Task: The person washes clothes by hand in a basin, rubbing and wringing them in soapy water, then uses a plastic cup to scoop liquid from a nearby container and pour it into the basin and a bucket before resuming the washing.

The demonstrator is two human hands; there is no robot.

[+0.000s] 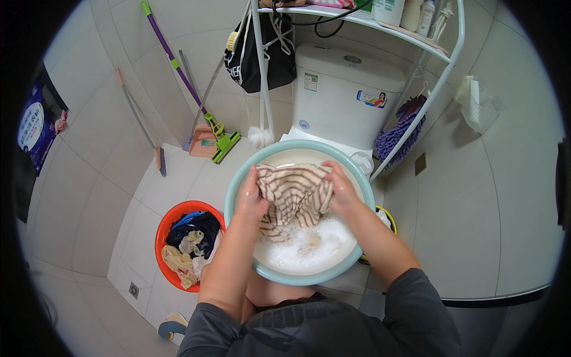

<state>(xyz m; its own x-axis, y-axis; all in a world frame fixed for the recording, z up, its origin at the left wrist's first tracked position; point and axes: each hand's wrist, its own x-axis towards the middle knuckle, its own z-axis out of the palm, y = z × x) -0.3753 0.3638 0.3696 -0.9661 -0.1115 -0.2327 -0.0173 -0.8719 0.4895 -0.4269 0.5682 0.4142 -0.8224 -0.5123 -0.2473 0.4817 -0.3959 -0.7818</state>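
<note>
A white toilet (339, 95) has several stickers (372, 99) on it. Over it stands a white metal rack (432, 92), and on its upper part there are several bottles (426, 18). At the left side of the rack hangs a black bag (267, 59); at the right hangs a purple fluffy item (401, 134). Farther left are a green and purple mop (223, 143), a pink dustpan (200, 135) and a broom (160, 159). In the floor (143, 244) is a square drain (134, 290).

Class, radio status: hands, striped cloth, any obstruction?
Left hand, right hand: both holding striped cloth. Cloth's lower end at suds in basin. Nothing visibly in the way.
</note>
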